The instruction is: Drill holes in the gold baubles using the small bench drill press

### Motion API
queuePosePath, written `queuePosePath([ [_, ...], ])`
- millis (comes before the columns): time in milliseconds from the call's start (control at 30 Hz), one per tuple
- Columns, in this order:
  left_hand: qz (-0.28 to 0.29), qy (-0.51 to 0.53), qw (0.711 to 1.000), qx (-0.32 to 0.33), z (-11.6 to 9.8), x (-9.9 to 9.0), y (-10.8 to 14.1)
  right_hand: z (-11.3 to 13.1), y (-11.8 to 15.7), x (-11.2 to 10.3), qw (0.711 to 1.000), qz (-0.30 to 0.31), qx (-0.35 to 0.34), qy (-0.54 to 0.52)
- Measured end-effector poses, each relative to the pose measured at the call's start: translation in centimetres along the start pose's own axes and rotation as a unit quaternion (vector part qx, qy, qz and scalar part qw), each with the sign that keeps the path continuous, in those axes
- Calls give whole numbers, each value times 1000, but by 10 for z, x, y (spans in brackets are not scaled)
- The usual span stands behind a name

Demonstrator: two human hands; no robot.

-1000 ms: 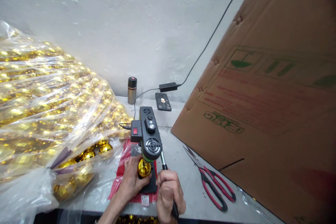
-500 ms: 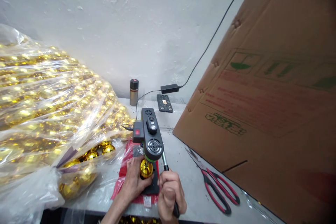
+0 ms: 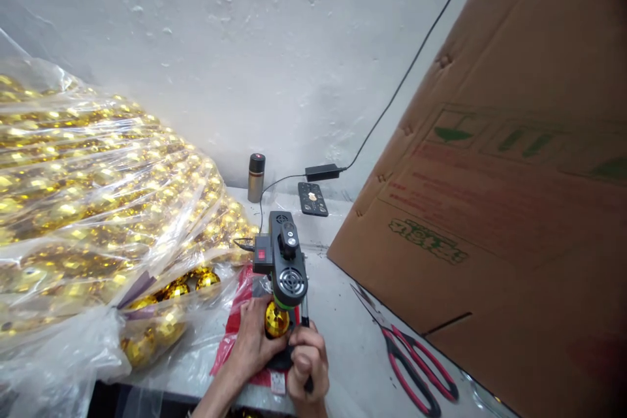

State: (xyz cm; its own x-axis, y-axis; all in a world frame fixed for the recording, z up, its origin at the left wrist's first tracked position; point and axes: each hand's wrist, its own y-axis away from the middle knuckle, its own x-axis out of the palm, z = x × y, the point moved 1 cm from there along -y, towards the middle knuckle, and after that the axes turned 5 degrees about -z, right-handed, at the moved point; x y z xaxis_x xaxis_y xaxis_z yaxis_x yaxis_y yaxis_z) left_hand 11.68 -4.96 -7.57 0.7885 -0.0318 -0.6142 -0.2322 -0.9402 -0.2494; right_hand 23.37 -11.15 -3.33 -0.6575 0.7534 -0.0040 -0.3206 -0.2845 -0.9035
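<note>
A shiny gold faceted ball [image 3: 277, 320] sits upright below the front end of a black bench press [image 3: 285, 251], which has round vents on top. My left hand [image 3: 252, 336] closes around the ball from the left, thumb along its near side. My right hand [image 3: 308, 362] is wrapped round the black-gripped lever [image 3: 305, 313] on the press's right side. The press's dark base is partly hidden by both hands and rests on a red plastic sheet [image 3: 223, 359]. The contact between ball and press head is hard to see.
At left bulges a clear plastic bag [image 3: 98, 209] full of gold balls. Red-and-black scissors [image 3: 406, 359] lie at right beside a large cardboard box [image 3: 465, 209]. Behind stand a bottle [image 3: 255, 179], a phone [image 3: 312, 199] and a power adapter [image 3: 322, 172] with its cable.
My right hand has moved left with the lever, closer to the ball and my left hand. The left hand keeps its hold on the ball. The whole view has shifted slightly.
</note>
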Motion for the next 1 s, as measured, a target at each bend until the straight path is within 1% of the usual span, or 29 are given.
queuePosePath([
  [67, 2, -1, 1000, 1, -1, -1, -1, 1, -10, -3, 998, 35, -49, 11],
  [133, 1, 0, 1000, 2, -3, -4, -2, 8, -27, -7, 997, 46, -55, 4],
  [167, 2, 1, 1000, 3, -5, -5, -3, 13, -38, -9, 998, 48, -45, -1],
  [233, 4, 5, 1000, 5, -6, -7, -3, 28, -63, -12, 998, 51, 4, -25],
  [333, -3, 4, 1000, 17, 1, -9, 8, 48, -99, -13, 994, 64, 70, -46],
  [367, -8, -1, 999, 33, 6, -10, 14, 53, -108, -13, 994, 69, 76, -48],
  [433, -29, -13, 995, 93, 18, -16, 29, 58, -115, -12, 993, 70, 76, -51],
  [500, -74, -30, 984, 161, 30, -30, 40, 58, -112, -12, 994, 69, 72, -54],
  [533, -107, -46, 976, 181, 34, -41, 41, 57, -108, -12, 994, 69, 71, -55],
  [567, -144, -70, 969, 187, 38, -53, 39, 55, -103, -11, 994, 67, 70, -55],
  [633, -205, -147, 955, 158, 39, -80, 24, 54, -93, -10, 994, 60, 72, -54],
  [667, -206, -196, 951, 121, 36, -94, 12, 53, -90, -10, 994, 55, 73, -54],
  [700, -182, -252, 948, 67, 32, -106, -1, 53, -87, -9, 994, 51, 75, -55],
  [733, -135, -309, 942, 4, 28, -116, -15, 52, -86, -9, 994, 48, 76, -56],
  [767, -73, -357, 930, -57, 23, -124, -27, 52, -85, -9, 994, 47, 77, -57],
  [800, -19, -386, 917, -102, 19, -129, -37, 52, -85, -9, 994, 46, 78, -59],
  [867, 37, -401, 905, -140, 11, -135, -53, 51, -84, -9, 994, 45, 77, -61],
  [1000, 87, -389, 906, -145, 9, -135, -69, 52, -82, -8, 994, 43, 81, -57],
])
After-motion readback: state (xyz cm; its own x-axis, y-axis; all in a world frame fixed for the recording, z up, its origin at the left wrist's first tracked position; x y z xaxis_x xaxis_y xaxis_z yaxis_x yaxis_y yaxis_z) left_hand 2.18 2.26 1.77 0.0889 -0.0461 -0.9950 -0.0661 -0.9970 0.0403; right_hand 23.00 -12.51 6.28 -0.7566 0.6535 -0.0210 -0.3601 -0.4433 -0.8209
